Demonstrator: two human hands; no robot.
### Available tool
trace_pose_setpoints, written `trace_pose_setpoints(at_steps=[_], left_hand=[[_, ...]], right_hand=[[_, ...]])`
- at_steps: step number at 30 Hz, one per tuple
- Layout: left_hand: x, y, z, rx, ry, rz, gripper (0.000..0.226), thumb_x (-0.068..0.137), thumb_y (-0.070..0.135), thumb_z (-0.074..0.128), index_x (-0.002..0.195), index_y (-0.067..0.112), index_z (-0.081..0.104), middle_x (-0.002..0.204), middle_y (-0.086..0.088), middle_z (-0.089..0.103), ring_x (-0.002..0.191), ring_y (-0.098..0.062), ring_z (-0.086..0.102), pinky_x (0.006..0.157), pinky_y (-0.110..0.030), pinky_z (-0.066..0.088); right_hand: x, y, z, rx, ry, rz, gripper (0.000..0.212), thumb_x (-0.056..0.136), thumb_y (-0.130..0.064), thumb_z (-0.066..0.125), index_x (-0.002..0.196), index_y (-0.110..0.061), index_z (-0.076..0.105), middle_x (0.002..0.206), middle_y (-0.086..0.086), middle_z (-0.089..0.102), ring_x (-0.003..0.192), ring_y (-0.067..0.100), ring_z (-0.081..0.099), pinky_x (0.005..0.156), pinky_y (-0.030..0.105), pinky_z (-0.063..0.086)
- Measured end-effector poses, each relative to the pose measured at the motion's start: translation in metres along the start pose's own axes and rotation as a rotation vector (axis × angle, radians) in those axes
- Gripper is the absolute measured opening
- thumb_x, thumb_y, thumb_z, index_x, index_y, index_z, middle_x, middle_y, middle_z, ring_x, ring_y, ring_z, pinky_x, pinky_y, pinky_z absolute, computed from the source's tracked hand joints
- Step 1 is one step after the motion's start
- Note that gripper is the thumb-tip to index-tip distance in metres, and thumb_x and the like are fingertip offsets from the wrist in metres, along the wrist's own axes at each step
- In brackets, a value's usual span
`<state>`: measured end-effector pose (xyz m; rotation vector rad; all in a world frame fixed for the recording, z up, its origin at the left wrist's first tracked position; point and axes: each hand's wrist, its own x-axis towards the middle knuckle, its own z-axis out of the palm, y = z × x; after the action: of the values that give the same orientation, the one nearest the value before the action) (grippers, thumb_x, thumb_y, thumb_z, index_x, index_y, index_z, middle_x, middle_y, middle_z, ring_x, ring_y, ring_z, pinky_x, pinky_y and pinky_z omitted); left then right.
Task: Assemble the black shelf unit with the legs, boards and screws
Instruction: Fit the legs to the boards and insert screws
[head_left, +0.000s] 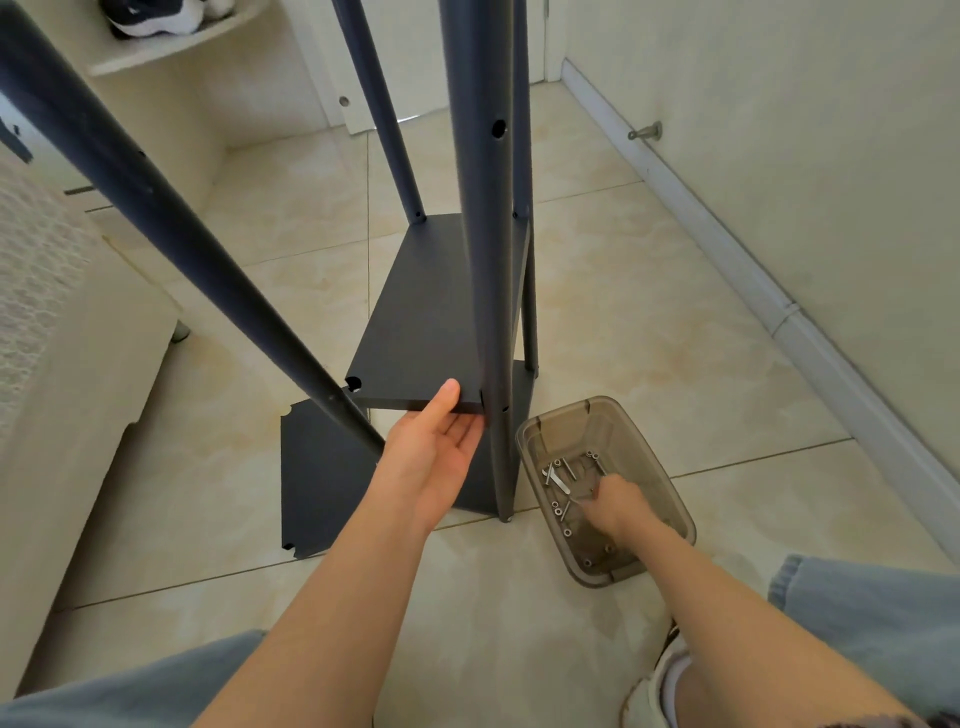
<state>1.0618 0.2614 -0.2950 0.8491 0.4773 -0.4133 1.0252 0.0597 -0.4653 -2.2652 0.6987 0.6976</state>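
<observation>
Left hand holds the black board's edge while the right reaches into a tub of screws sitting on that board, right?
Not quite: in the head view the tub sits on the floor, not the board. The left hand does hold the board's edge; the right hand is among the screws.

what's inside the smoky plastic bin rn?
Loose screws and a flat silver tool lie on the floor of the bin. The right hand reaches in among them; whatever lies under it, and whether its fingers hold a screw, is hidden.
</observation>
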Motion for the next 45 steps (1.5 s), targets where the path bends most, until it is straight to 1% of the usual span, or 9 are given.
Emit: trace_pose_setpoints(at_steps=[3,6,11,18,23,28,33,38,45], left_hand=[[0.001,-0.001,0.0,-0.001,-0.002,0.0,0.04,0.096,0.013,0.061,0.135,0.004,0.056,0.123,-0.015,0.071,0.115,-0.026,0.068,0.099,-0.036,0.053],[0.0,0.0,-0.001,0.012,-0.012,0.015,0.039,0.096,0.013,0.061,0.134,0.005,0.056,0.123,-0.014,0.071,0.115,-0.026,0.068,0.105,-0.038,0.05],[0.0,0.002,-0.001,0.027,-0.027,0.049,0.04,0.098,0.011,0.06,0.137,0.007,0.054,0.125,-0.014,0.07,0.115,-0.026,0.068,0.101,-0.038,0.051],[-0.001,0.0,0.001,0.035,-0.059,0.073,0.033,0.098,0.01,0.06,0.131,0.009,0.058,0.12,-0.012,0.073,0.106,-0.024,0.072,0.095,-0.037,0.055],[-0.001,0.0,0.0,0.019,-0.07,0.062,0.025,0.098,0.008,0.061,0.122,0.012,0.061,0.114,-0.011,0.075,0.104,-0.025,0.072,0.092,-0.037,0.057],[-0.001,0.004,-0.002,0.003,-0.076,0.053,0.023,0.098,0.007,0.061,0.12,0.012,0.062,0.115,-0.014,0.074,0.108,-0.029,0.07,0.09,-0.04,0.058],[0.002,0.006,-0.004,0.018,-0.057,0.049,0.027,0.097,0.01,0.062,0.124,0.01,0.06,0.118,-0.016,0.071,0.109,-0.03,0.069,0.091,-0.042,0.058],[0.003,0.006,-0.003,0.023,-0.052,0.053,0.027,0.098,0.011,0.062,0.125,0.009,0.059,0.121,-0.016,0.069,0.111,-0.031,0.067,0.096,-0.045,0.056],[0.002,0.005,-0.003,0.036,-0.061,0.08,0.029,0.097,0.01,0.063,0.127,0.009,0.058,0.121,-0.015,0.069,0.11,-0.03,0.067,0.098,-0.05,0.054]], right_hand=[[-0.024,-0.025,-0.007,0.432,0.058,0.009,0.012,0.093,-0.016,0.06,0.086,-0.007,0.062,0.079,0.01,0.064,0.062,0.019,0.056,0.058,0.028,0.048],[-0.058,-0.051,-0.016,0.762,0.119,-0.026,0.008,0.093,-0.013,0.061,0.089,-0.008,0.065,0.073,0.006,0.064,0.057,0.014,0.054,0.055,0.026,0.048],[-0.12,-0.07,-0.031,0.966,0.182,-0.202,0.006,0.091,-0.014,0.066,0.087,-0.011,0.068,0.065,-0.002,0.066,0.054,0.009,0.056,0.055,0.022,0.048],[-0.161,-0.086,-0.044,0.89,0.22,-0.381,0.007,0.088,-0.013,0.069,0.08,-0.015,0.069,0.071,0.0,0.071,0.057,0.001,0.058,0.06,0.022,0.047],[-0.159,-0.095,-0.046,0.869,0.373,-0.373,0.009,0.087,-0.013,0.069,0.079,-0.016,0.068,0.07,0.0,0.07,0.062,0.009,0.061,0.064,0.027,0.049],[-0.156,-0.1,-0.048,0.784,0.45,-0.416,0.01,0.086,-0.011,0.07,0.077,-0.014,0.067,0.063,-0.004,0.066,0.054,0.001,0.057,0.049,0.012,0.044],[-0.154,-0.105,-0.042,0.787,0.441,-0.399,0.008,0.086,-0.011,0.069,0.078,-0.013,0.067,0.067,0.003,0.066,0.059,0.01,0.058,0.053,0.021,0.046],[-0.154,-0.108,-0.044,0.808,0.479,-0.379,0.007,0.087,-0.014,0.07,0.08,-0.014,0.068,0.065,-0.006,0.066,0.054,-0.002,0.058,0.047,0.009,0.042],[-0.154,-0.114,-0.057,0.706,0.461,-0.418,0.008,0.085,-0.027,0.075,0.084,-0.02,0.072,0.073,-0.01,0.072,0.071,-0.001,0.065,0.058,0.013,0.043]])
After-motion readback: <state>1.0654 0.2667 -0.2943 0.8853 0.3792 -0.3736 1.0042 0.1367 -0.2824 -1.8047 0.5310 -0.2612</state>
